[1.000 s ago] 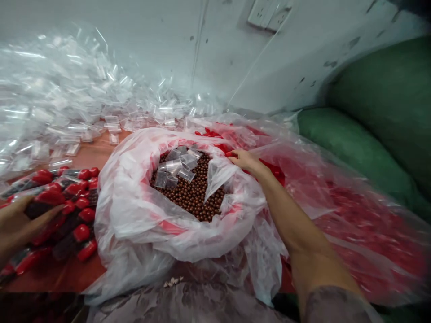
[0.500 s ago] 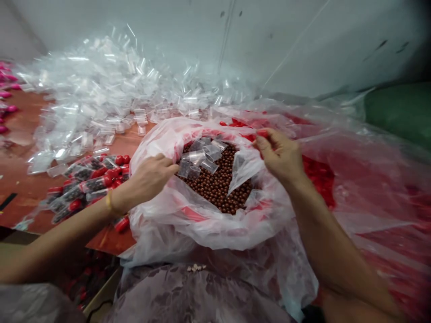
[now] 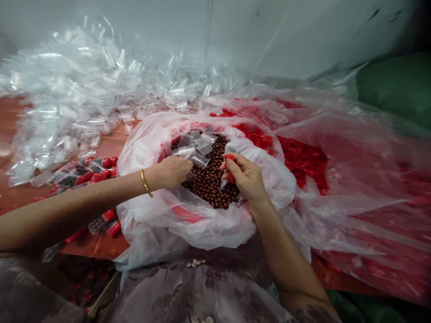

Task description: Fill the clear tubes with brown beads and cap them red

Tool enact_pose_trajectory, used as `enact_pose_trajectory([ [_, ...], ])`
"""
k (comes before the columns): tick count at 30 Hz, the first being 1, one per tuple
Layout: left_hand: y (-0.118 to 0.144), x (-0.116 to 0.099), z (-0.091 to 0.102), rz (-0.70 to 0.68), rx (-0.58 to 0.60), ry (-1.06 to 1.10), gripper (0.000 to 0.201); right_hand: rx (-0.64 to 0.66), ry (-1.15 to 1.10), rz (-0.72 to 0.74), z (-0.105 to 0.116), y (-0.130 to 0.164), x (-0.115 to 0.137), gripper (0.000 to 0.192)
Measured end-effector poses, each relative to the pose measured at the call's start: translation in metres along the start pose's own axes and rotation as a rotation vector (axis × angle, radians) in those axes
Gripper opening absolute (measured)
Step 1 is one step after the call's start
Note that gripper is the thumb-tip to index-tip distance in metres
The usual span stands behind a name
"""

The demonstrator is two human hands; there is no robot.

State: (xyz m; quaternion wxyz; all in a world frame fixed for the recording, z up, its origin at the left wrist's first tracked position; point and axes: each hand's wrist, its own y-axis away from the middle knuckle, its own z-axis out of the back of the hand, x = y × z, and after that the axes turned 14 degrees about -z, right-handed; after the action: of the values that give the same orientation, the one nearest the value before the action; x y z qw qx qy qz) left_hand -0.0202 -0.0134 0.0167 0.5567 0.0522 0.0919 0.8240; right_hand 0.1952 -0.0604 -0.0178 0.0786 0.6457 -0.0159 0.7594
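Observation:
An open white plastic bag (image 3: 205,229) in front of me holds brown round beads (image 3: 212,181), with several clear plastic tubes (image 3: 202,146) lying on top. My left hand (image 3: 177,172) is inside the bag's left side, beside the tubes and low over the beads. Its fingers are curled closed and turned away, so whatever they hold is hidden. Over the right part of the beads, my right hand (image 3: 248,176) pinches a red cap (image 3: 230,167) between thumb and fingers.
Clear tubes form a large heap (image 3: 74,85) along the wall. Filled tubes with red caps (image 3: 109,215) lie left of the bag on the reddish table (image 3: 104,244). Red caps (image 3: 303,161) fill a thin clear plastic bag (image 3: 357,179) on the right. Something green (image 3: 393,89) stands behind it.
My right hand has come left and down from the bag's far right rim to above the beads, with the red cap. My left hand has moved from the left rim inward over the beads.

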Motion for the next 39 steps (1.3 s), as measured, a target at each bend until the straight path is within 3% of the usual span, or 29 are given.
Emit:
enact_pose_trajectory([
  [8, -0.039, -0.008, -0.024, 0.052, 0.052, 0.167, 0.020, -0.008, -0.053, 0.020, 0.000, 0.003, 0.000, 0.046],
  [11, -0.053, -0.004, -0.031, 0.114, -0.079, 0.337, 0.021, -0.013, -0.037, 0.015, 0.001, 0.002, 0.001, 0.048],
  [15, -0.064, 0.002, -0.038, 0.217, -0.364, 0.966, 0.019, -0.067, -0.021, 0.025, 0.002, 0.002, 0.002, 0.048],
  [18, -0.062, 0.003, -0.039, 0.135, -0.529, 1.449, 0.023, -0.104, -0.025, 0.027, 0.003, 0.002, 0.002, 0.048],
  [20, -0.054, 0.000, -0.035, 0.071, -0.582, 1.647, 0.029, -0.103, -0.028, 0.010, 0.003, 0.002, 0.002, 0.048],
  [26, -0.028, -0.012, -0.019, -0.034, -0.666, 1.866, 0.041, -0.078, -0.022, 0.024, 0.002, 0.002, 0.001, 0.045],
  [31, -0.016, -0.018, -0.020, -0.079, -0.748, 1.870, 0.040, -0.047, 0.007, 0.037, 0.002, 0.000, -0.007, 0.043],
  [34, -0.005, -0.019, -0.027, -0.029, -0.761, 1.899, 0.040, -0.064, 0.263, 0.113, 0.002, 0.001, -0.006, 0.039],
  [36, 0.000, -0.019, -0.032, 0.029, -0.795, 1.928, 0.039, -0.027, 0.630, 0.138, -0.002, 0.003, 0.001, 0.032],
  [39, 0.004, -0.017, -0.036, 0.091, -0.867, 1.992, 0.039, 0.143, 1.247, 0.088, -0.015, 0.006, 0.018, 0.025],
])
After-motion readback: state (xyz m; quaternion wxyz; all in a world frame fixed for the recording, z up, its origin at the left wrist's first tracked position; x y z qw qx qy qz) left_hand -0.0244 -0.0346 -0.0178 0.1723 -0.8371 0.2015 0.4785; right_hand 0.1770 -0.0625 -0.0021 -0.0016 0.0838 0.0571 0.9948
